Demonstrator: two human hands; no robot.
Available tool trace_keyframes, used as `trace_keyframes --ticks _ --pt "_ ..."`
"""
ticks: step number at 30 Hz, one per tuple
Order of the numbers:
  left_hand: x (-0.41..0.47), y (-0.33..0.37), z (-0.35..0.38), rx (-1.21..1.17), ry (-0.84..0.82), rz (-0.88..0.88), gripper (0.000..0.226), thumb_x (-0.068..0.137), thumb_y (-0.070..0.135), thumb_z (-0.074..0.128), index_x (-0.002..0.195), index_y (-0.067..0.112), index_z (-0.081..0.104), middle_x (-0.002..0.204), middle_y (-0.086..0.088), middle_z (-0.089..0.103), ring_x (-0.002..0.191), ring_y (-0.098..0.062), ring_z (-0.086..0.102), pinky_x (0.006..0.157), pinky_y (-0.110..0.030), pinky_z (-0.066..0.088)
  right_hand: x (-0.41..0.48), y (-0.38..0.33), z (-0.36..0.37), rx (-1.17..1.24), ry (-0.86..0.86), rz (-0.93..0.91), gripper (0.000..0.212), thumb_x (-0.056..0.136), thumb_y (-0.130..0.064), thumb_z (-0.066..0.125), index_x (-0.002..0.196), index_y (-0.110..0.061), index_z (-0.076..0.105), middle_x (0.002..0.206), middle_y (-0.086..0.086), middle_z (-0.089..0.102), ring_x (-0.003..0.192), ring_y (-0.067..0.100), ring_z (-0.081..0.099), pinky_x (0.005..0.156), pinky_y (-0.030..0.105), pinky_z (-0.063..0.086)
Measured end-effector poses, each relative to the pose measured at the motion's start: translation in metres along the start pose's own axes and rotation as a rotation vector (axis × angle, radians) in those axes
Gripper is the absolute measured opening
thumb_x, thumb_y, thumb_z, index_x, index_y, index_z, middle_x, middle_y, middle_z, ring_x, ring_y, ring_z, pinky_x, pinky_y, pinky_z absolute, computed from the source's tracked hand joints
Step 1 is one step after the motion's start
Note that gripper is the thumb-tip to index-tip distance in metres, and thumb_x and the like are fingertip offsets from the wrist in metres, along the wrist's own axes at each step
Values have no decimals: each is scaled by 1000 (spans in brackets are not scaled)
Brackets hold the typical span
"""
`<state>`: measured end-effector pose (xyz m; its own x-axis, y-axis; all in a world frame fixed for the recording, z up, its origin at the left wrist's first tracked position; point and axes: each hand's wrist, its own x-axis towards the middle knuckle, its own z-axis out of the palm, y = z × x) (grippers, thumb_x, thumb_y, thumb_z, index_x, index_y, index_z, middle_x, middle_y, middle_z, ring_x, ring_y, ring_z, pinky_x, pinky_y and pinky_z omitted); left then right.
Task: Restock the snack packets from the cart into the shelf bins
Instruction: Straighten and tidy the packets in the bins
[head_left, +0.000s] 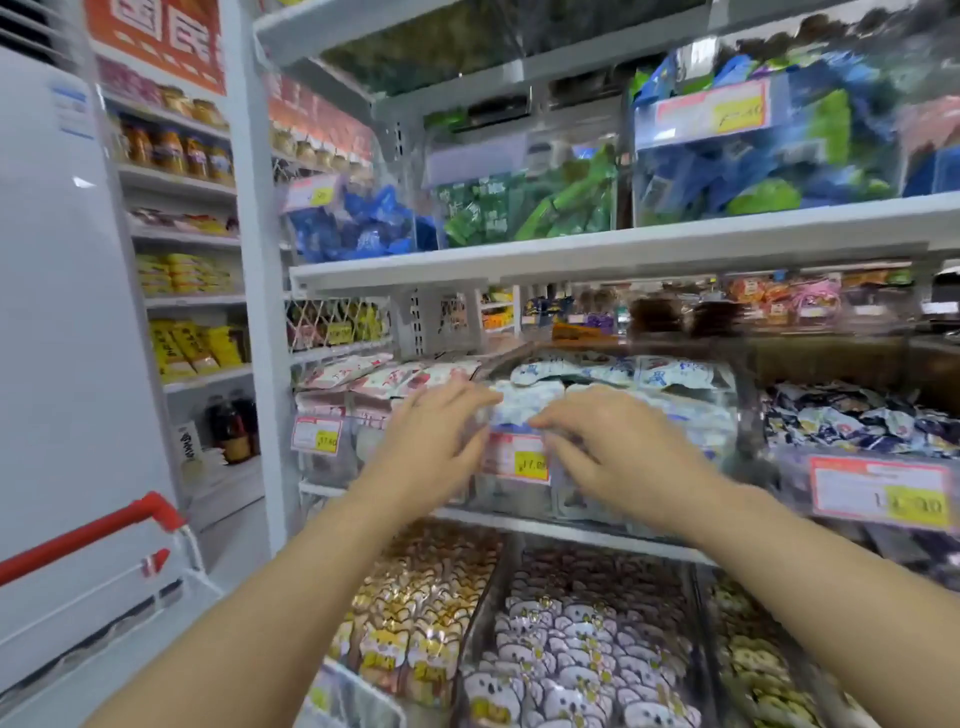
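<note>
Both my hands reach to the middle shelf's clear bin (519, 488), which is piled with white-and-blue snack packets (613, 374). My left hand (436, 436) lies with fingers stretched over the bin's front left, fingertips on a white-and-blue packet (522, 402). My right hand (618, 447) rests beside it, fingers extended to the left over the bin's front rim, touching the same packet. Motion blur hides whether either hand pinches it. The cart (93, 587) with a red handle stands at the lower left.
A bin of pink-and-white packets (374, 379) sits to the left, a bin of dark blue packets (857, 421) to the right. Below are bins of animal-print packets (582, 639). The shelf above (623, 249) holds blue and green packets. A white appliance (57, 291) stands at left.
</note>
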<state>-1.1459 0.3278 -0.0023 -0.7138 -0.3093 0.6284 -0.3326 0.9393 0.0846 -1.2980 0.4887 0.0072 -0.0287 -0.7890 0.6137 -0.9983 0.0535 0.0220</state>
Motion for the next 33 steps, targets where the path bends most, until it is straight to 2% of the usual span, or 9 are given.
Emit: trace_keyframes --ticks 4,9,12,18,24,26,29,30,33 --pt "-81 -16 -10 -104 -8 -151 32 102 28 52 133 25 62 126 9 65 117 -8 58 101 -32 45 -24 -62 35 189 -30 -71 20 98 -31 57 108 -26 74 103 -7 73 97 17 65 81 38 54" --pt "-203 -66 -6 -81 -231 -439 27 101 30 55 125 33 67 116 13 71 101 -5 65 90 -34 54 -38 -138 133 376 -309 -134 20 95 -39 55 101 -32 73 95 -12 73 89 16 66 76 40 54" --pt "-261 -101 -10 -84 -330 -626 23 99 30 58 119 31 69 109 12 70 91 -7 66 88 -36 55 -35 -178 194 437 -499 -157 23 93 -38 55 104 -31 74 96 -9 73 93 18 65 81 38 52" --pt "-322 -160 -16 -47 -428 -876 35 99 41 55 133 34 59 126 13 65 103 -10 65 96 -38 53 -11 -241 290 413 -907 -276 27 92 -34 62 115 -24 72 110 -4 73 101 15 66 88 31 52" --pt "-322 -185 -20 -86 -273 -910 42 100 42 53 142 35 50 132 12 60 116 -11 59 99 -42 50 -6 -298 366 306 -1293 -430 52 92 -31 66 139 -13 53 122 10 65 104 27 65 90 36 52" --pt "-323 -190 -25 -87 -247 -934 43 100 42 54 142 34 50 132 11 61 119 -13 58 101 -43 49 -19 -317 388 263 -1349 -464 62 90 -37 69 140 -7 48 129 15 59 112 31 59 94 38 50" --pt "-331 -195 -27 -74 -286 -989 46 100 43 54 144 33 47 136 8 59 122 -14 57 102 -43 48 -41 -337 407 272 -1400 -484 60 93 -41 66 134 0 54 133 21 57 123 35 53 100 37 44" --pt "-332 -194 -27 -76 -322 -999 47 100 44 53 145 34 46 138 8 57 123 -15 56 103 -43 48 -49 -341 413 304 -1402 -443 61 92 -38 68 137 0 52 137 20 55 127 34 50 102 35 41" --pt "-334 -192 -27 -57 -363 -997 48 102 45 50 147 34 42 142 7 54 126 -14 55 103 -42 47 -68 -346 427 426 -1337 -220 94 77 -34 84 149 -7 31 145 14 44 131 33 46 105 38 41"
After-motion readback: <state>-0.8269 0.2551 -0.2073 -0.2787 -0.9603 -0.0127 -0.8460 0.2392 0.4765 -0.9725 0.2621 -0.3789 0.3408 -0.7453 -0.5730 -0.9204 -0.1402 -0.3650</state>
